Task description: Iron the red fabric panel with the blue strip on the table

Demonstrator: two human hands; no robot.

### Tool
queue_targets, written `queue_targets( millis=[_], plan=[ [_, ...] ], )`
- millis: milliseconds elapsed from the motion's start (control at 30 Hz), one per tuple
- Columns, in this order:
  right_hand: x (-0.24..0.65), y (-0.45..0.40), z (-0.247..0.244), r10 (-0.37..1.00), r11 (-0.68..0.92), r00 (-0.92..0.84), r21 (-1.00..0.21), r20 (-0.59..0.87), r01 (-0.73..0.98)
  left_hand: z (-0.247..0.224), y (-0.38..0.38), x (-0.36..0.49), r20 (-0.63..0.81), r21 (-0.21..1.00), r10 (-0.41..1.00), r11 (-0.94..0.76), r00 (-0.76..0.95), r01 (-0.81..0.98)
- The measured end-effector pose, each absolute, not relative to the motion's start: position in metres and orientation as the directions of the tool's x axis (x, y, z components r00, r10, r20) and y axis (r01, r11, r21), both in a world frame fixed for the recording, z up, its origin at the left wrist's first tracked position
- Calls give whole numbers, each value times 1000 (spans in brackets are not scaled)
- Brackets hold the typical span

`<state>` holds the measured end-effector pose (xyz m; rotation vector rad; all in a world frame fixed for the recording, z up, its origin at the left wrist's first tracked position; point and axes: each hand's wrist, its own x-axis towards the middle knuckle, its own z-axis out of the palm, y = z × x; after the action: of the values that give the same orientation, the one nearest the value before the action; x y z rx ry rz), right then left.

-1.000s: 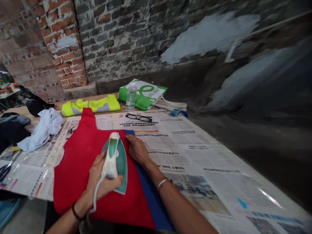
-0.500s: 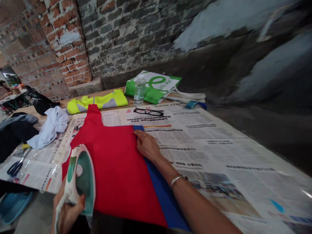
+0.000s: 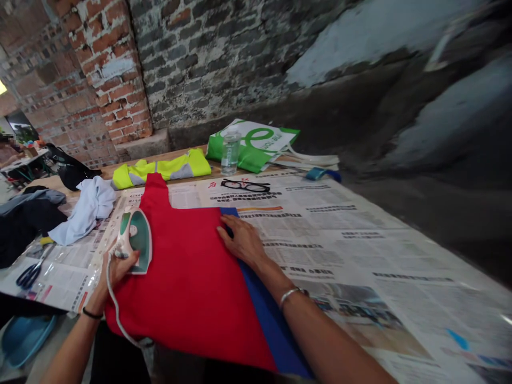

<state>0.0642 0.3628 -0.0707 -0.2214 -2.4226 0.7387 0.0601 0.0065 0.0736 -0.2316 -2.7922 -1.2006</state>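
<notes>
A red cloth piece [image 3: 188, 266] lies flat over a blue one [image 3: 260, 304], whose edge shows along the right side. My left hand [image 3: 120, 264] is wrapped round the handle of a white and green iron [image 3: 140, 240], which rests on the red cloth's left part, below its narrow strap. The iron's white cord hangs down past my wrist. My right hand [image 3: 244, 240] lies with its fingers spread at the upper right edge of the cloth, touching the red and blue pieces.
Newspaper [image 3: 340, 234] covers the table. Behind the cloth are glasses [image 3: 245, 185], a clear bottle [image 3: 230, 154], a green and white bag [image 3: 260, 144] and a yellow vest [image 3: 160, 169]. Scissors [image 3: 31, 273] and crumpled clothes [image 3: 86, 208] are at left.
My left hand has moved the iron forward, away from me, along the red cloth's left side. My right hand stays at the edge, its thumb and fingers now further apart.
</notes>
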Motion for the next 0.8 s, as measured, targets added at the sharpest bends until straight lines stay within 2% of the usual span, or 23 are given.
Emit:
queue_targets(
  millis=[233,400,567,733,800],
  plan=[
    [65,361,-65,321,821,-813,-571,485,-16,73,-40,145,148,583,105,794,-983,172],
    [65,360,-59,317,827,-821,-562,474,-6,73,-76,162,151,476,317,807,-936,350],
    [64,359,-57,340,825,-813,-565,472,17,81,-63,146,164,546,568,629,-807,554],
    [61,362,-58,339,821,-811,-571,477,8,89,-2,117,33,688,696,504,-717,521],
    [60,364,-60,336,819,-811,-573,479,1,90,29,105,35,747,712,448,-701,492]
  ],
)
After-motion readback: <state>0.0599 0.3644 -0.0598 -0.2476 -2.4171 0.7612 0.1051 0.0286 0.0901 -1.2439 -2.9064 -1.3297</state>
